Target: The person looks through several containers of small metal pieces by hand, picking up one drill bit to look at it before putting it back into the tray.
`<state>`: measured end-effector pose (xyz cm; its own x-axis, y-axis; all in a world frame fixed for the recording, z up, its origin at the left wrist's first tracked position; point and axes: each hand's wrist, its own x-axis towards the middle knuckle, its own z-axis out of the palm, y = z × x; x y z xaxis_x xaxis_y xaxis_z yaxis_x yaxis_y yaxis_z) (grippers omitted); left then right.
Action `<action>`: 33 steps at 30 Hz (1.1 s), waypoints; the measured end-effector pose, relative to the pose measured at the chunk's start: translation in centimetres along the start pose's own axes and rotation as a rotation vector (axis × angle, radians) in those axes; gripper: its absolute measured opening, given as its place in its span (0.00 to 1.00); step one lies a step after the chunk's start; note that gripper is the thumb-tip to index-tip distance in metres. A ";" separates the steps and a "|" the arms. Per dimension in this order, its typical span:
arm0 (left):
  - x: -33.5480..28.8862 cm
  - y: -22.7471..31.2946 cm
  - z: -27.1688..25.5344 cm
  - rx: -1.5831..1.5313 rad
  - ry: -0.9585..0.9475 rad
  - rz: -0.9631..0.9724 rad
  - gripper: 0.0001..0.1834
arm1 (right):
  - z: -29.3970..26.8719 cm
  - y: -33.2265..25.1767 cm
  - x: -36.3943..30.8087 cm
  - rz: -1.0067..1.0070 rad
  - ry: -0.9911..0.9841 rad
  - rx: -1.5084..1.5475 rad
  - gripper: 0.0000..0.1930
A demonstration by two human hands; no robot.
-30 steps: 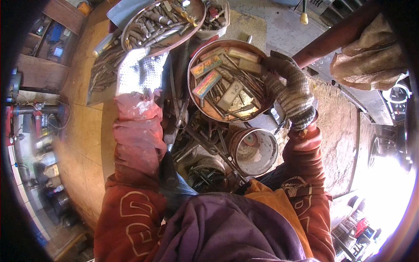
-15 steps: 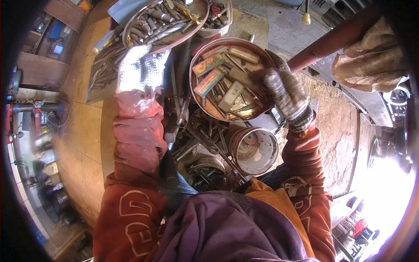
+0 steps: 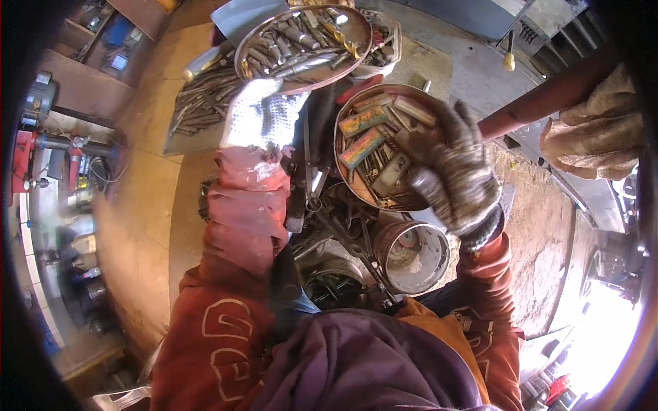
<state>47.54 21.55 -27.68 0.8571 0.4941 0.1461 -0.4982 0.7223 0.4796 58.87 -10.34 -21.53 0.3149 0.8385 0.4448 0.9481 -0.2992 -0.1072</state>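
My left hand (image 3: 264,113), in a dotted white glove bleached by glare, is at the near-left rim of a round metal pan (image 3: 299,90) filled with drill bits. Its fingers are lost in the glare, so whether they grip the rim cannot be told. To the right, a second round pan (image 3: 340,159) holds several small cardboard boxes (image 3: 363,147) and thin drill bits (image 3: 373,164). Over that pan's right side is my right hand (image 3: 462,175) in a grey-brown knit glove, thumb and fingers apart, with nothing visible in it. It hides part of the contents.
A pile of long drill bits (image 3: 199,103) lies left of the upper pan. Below the pans stand a dirty white bucket (image 3: 430,267) and a container of metal pieces (image 3: 334,282). A thick reddish bar (image 3: 541,99) slants in from the upper right beside a hanging cloth (image 3: 589,127).
The view has shifted, so the bench and both pans appear farther right. My right hand has spread its fingers over the right side of the box-filled pan. My left hand stays by the upper pan's rim.
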 end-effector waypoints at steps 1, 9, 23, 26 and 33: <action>-0.1 0.2 -0.1 0.002 -0.003 0.008 0.32 | -0.2 -0.8 0.2 -0.014 -0.050 0.026 0.25; -0.9 0.4 -0.3 0.009 0.001 0.029 0.33 | -0.2 -0.6 -0.1 0.194 -0.281 0.381 0.28; -0.5 0.1 -0.3 -0.010 -0.034 0.031 0.34 | 1.1 3.4 -1.6 0.079 0.085 0.483 0.21; -0.6 0.0 -0.1 -0.015 -0.041 0.032 0.34 | 0.9 3.6 -1.6 0.053 0.125 0.437 0.21; -0.7 0.1 0.8 0.079 0.085 0.052 0.34 | 0.6 3.0 -1.5 0.128 0.149 0.528 0.18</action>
<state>47.00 20.96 -27.05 0.8144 0.5715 0.1008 -0.5271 0.6557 0.5406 61.24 -12.18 -23.00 0.4553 0.7259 0.5155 0.8078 -0.0934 -0.5819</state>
